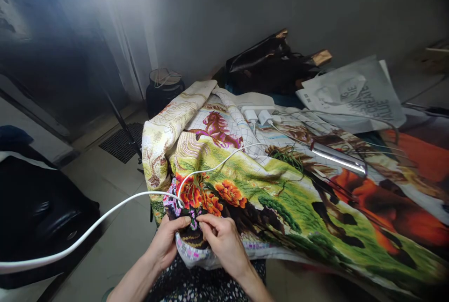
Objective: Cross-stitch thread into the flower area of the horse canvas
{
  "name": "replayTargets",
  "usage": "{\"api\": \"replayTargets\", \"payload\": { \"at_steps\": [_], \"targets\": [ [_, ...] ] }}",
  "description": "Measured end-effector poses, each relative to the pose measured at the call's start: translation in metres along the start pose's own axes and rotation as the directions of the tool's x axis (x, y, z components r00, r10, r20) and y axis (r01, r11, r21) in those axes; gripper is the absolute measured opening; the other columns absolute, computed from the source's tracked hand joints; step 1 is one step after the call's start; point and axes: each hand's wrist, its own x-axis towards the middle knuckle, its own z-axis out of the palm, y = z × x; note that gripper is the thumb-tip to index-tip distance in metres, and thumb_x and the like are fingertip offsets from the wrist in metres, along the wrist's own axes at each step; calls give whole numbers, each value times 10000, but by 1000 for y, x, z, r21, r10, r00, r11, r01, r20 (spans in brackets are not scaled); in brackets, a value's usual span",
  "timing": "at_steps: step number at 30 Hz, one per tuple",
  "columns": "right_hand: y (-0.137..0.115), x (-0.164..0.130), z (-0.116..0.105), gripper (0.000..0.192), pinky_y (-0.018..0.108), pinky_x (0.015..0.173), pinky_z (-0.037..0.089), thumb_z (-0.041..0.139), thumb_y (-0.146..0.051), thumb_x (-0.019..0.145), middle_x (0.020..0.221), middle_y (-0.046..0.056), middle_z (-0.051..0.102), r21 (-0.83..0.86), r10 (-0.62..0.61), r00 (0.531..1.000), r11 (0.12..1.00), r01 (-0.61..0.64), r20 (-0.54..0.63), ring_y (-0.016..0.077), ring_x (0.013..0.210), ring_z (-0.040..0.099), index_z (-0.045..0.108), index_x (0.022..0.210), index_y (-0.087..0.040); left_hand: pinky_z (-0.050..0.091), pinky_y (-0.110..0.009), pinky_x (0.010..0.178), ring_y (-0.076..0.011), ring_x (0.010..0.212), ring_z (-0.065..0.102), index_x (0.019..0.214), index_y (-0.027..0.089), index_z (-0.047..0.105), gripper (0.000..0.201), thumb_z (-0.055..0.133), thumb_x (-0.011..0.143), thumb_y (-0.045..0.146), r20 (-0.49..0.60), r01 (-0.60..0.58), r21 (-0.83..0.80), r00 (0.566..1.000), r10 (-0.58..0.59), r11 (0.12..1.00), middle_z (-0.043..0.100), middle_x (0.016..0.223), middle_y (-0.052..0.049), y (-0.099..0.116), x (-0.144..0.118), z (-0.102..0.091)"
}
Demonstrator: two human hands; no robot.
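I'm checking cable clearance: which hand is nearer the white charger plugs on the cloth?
Right. The right hand is at the cloth, below and left of the plugs in the picture; the left hand holds it farther left.

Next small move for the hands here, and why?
Probably ease the right hand slightly away while the left hand steadies the embroidered cloth: the right fingertips are at the cloth close beside the left thumb, which rests on it. Anything between the right fingertips is too small to make out.

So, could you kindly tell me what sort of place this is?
Probably an indoor room, perhaps at home or a small workroom: a large embroidered cloth is spread out, with white chargers and a printed bag beyond the hands' spot.
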Motion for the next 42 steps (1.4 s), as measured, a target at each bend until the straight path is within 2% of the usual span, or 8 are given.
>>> {"api": "replayTargets", "payload": {
  "at_steps": [6,10,19,26,33,38,42],
  "targets": [
    [-1,1,-1,244,248,660,448,510,-159,844,767,10,731,-33,-28,1000,999,28,-3,169,682,659,738,908,-220,520,-380,764,-216,697,672,1030,111,673,436,743,600,94,10,-6,1,1000,6,1000,745,808,-95,0,0,-1],
    [-3,3,1,265,234,644,435,497,-120,834,793,4,736,-74,-65,998,995,65,-1,158,677,665,735,883,-225,517,-373,771,-216,727,673,1071,123,661,469,736,609,87,12,-17,6,1000,17,1000,746,827,-90,-1,-1,-1],
    [-6,0,11,254,229,575,371,465,-79,818,683,24,698,-332,-93,996,940,85,-10,153,603,640,692,817,-192,518,-351,730,-211,715,661,1086,118,654,484,739,610,108,10,-76,68,997,76,995,740,815,-86,-3,-2,-2],
    [-10,2,5,273,195,573,380,453,-75,810,665,17,689,-342,-93,995,935,96,24,129,600,628,693,767,-198,515,-352,730,-207,707,655,1058,119,661,467,744,599,110,-11,-78,74,997,79,994,735,815,-84,-4,0,-1],
    [-8,2,9,254,195,599,388,464,-92,838,675,15,690,-362,-77,997,929,78,17,131,618,636,692,808,-199,518,-314,696,-187,694,648,847,115,698,272,759,582,128,-30,-94,79,995,97,992,731,792,-71,-2,-2,2],
    [-8,1,13,231,230,577,376,469,-84,847,680,23,681,-397,-47,998,916,55,31,158,616,640,677,868,-183,513,-305,715,-182,705,647,872,120,701,286,755,592,129,-19,-94,88,995,96,992,731,793,-66,-2,-1,4],
    [-4,3,9,230,232,631,410,476,-84,861,736,30,656,-307,-80,997,948,83,23,158,680,621,681,851,-188,510,-317,713,-183,698,641,831,123,698,230,743,605,128,-35,-115,106,992,119,988,731,800,-64,-2,0,1]
  ]
}}
